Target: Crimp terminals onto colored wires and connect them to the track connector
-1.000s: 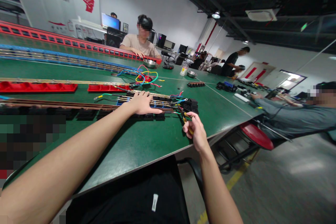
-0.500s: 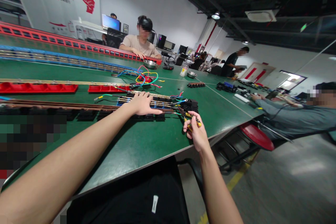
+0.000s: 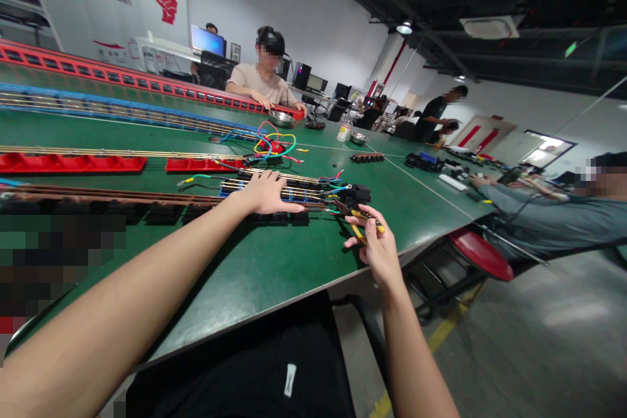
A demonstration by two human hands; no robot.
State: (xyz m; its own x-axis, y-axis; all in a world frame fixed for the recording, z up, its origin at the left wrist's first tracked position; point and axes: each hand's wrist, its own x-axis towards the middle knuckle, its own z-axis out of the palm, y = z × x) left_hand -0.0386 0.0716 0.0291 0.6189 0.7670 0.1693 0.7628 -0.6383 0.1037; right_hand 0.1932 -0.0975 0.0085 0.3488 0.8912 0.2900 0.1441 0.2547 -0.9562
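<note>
My left hand (image 3: 267,193) lies with its fingers spread on a row of long wires and rods (image 3: 147,196) that run over black and blue holders. My right hand (image 3: 375,235) grips yellow-and-black pliers (image 3: 360,232) by the handles, which are spread apart. The dark jaws of the pliers are beside the right end of the brown rods, near a short green wire end (image 3: 334,211). Whether the jaws touch the wire is too small to tell. Just behind sits a black block (image 3: 360,192) with a ring-tipped wire by it.
Red trays (image 3: 73,164), a blue rail (image 3: 122,112) and a red rail (image 3: 147,82) lie farther back. Coloured wires loop behind my left hand. Metal bowls (image 3: 281,119) stand across the green table (image 3: 274,255). A person (image 3: 264,78) sits opposite; another leans in at right, beside a red stool (image 3: 482,255).
My right hand has moved slightly to the right with the pliers, and their handles are spread wider. My left hand has stayed in place.
</note>
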